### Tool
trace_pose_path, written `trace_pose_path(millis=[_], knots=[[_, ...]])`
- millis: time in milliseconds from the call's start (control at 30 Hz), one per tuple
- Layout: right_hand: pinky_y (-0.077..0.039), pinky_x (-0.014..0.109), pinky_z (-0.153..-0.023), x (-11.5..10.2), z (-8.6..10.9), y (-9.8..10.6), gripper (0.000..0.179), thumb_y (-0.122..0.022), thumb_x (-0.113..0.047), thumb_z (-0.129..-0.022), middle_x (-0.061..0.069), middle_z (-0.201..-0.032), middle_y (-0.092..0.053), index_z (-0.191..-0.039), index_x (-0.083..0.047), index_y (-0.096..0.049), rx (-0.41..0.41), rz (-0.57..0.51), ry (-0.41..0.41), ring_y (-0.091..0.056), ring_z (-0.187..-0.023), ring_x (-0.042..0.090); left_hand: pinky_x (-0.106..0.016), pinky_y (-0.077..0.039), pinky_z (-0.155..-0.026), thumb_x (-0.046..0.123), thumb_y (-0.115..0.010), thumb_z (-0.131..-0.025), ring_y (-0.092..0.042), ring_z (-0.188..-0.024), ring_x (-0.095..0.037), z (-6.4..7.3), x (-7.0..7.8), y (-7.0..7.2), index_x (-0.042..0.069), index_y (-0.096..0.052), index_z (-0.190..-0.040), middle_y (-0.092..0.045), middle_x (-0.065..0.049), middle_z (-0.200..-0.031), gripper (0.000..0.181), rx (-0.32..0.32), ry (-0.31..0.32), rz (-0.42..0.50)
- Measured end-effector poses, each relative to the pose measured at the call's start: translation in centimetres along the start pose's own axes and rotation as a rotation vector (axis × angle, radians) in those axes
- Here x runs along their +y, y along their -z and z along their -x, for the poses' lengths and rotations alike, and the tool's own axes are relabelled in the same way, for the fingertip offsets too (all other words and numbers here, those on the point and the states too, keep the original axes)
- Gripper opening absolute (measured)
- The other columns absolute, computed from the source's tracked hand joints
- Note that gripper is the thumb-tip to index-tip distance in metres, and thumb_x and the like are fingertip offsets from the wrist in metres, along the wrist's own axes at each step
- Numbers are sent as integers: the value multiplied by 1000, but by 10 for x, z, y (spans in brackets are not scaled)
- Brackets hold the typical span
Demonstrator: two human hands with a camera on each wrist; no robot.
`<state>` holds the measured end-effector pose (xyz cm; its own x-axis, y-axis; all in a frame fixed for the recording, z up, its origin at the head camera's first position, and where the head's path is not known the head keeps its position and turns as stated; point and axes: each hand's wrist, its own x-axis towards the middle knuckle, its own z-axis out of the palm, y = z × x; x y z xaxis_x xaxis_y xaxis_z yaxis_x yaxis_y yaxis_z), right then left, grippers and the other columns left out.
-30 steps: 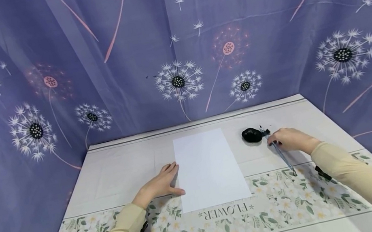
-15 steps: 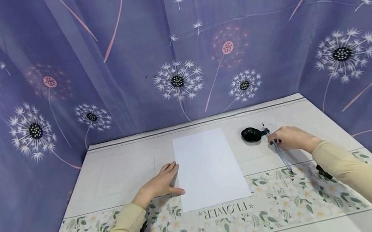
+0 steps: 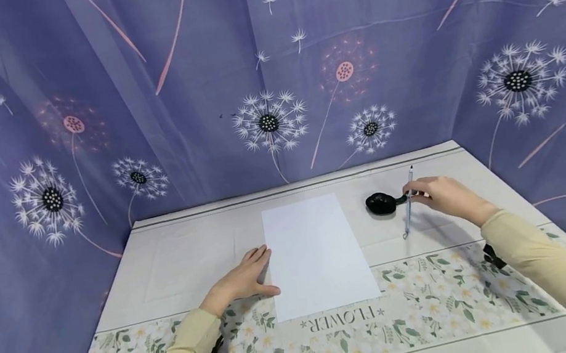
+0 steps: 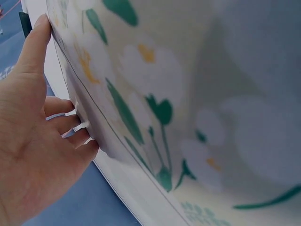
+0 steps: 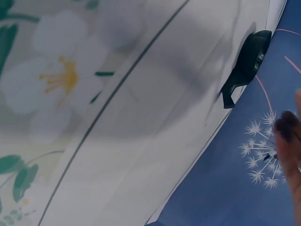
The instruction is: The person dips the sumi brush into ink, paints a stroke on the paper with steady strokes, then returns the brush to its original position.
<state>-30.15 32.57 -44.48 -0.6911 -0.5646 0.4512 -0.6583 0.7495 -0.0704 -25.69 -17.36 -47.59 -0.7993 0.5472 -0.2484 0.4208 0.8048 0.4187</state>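
Observation:
My right hand (image 3: 446,197) pinches a slim, bluish see-through pen-like stick (image 3: 409,216) with a dark tip. The stick slants above the table, its dark tip toward the curtain and its other end toward me. Just left of it lies a small glossy black dish (image 3: 380,204) with a short handle; in the right wrist view this dish (image 5: 251,61) sits apart from the partly cropped hand (image 5: 290,155). My left hand (image 3: 239,285) rests flat with spread fingers, its fingertips and thumb at the left edge of a blank white sheet of paper (image 3: 318,255).
A white tablecloth (image 3: 184,258) with a floral band and the word FLOWER covers the table. Purple curtains (image 3: 198,140) printed with dandelions rise behind it and along both sides.
My right hand has lifted the stick from beside the black dish's handle and swung it, so its near end points more to the left. The left hand and paper stay put.

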Motion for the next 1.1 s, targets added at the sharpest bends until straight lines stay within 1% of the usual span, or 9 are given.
trace_pose_path(millis=[100, 267, 433, 533, 600, 667, 767, 900, 1100], knots=[[-58, 41, -65, -2, -3, 1, 29, -73, 0, -81, 11, -96, -73, -109, -7, -68, 78, 1, 16, -70, -76, 23, -53, -20, -120, 52, -70, -82, -8, -150, -37, 0, -1, 0, 1, -18, -154, -10, -18, -162, 102, 1, -3, 3], [-56, 41, -64, -6, -8, 1, 29, -73, 1, -81, 9, -94, -72, -108, -8, -68, 170, -6, 41, -69, -77, 24, -52, -21, -120, 53, -70, -82, -8, -150, -37, -1, -3, -2, 2, -18, -154, -10, -17, -163, 103, 6, -8, -15], [-46, 29, -55, -7, -14, 0, 30, -76, 3, -76, 5, -86, -67, -103, -8, -70, 272, -28, 57, -57, -65, 14, -51, -22, -120, 56, -70, -81, -10, -150, -37, -2, -4, -3, 1, -18, -154, -11, -17, -162, 105, 9, -8, -38], [-41, 25, -58, -7, -19, -2, 28, -77, 8, -74, 8, -86, -63, -98, -4, -71, 349, -79, 47, -52, -70, 16, -52, -22, -120, 55, -70, -82, -10, -150, -38, -2, -4, -3, 1, -18, -154, -11, -18, -162, 104, 15, -15, -34], [-43, 21, -66, -8, -23, -2, 25, -76, 10, -74, 11, -90, -63, -97, -1, -70, 389, -133, 17, -55, -77, 19, -52, -22, -120, 54, -69, -82, -10, -150, -38, -2, -4, -3, 0, -18, -154, -11, -19, -162, 103, 16, -19, -35], [-45, 13, -74, -10, -25, -1, 22, -73, 10, -78, 14, -94, -65, -97, 2, -69, 403, -203, -41, -59, -85, 19, -52, -21, -120, 54, -69, -82, -9, -150, -39, -2, -3, -2, 0, -18, -154, -11, -20, -162, 103, 17, -21, -36], [-45, 1, -81, -13, -27, -1, 14, -69, 6, -85, 17, -95, -69, -98, 3, -68, 400, -305, -149, -63, -87, 6, -52, -21, -120, 54, -69, -83, -9, -150, -39, -2, -3, -2, 0, -18, -154, -11, -19, -162, 103, 14, -20, -40], [-46, -1, -78, -17, -30, 0, 10, -66, 1, -89, 19, -90, -71, -98, 4, -69, 397, -396, -245, -60, -84, -10, -52, -21, -120, 54, -69, -82, -10, -149, -39, -2, -3, -2, -1, -19, -153, -11, -20, -162, 103, 21, -24, -34], [-48, 1, -75, -21, -35, -1, 16, -67, 2, -88, 15, -86, -69, -104, 6, -66, 433, -443, -318, -65, -84, -5, -52, -21, -120, 55, -69, -83, -9, -150, -38, -1, -4, -1, 0, -17, -154, -10, -19, -162, 103, 14, -23, -35]])
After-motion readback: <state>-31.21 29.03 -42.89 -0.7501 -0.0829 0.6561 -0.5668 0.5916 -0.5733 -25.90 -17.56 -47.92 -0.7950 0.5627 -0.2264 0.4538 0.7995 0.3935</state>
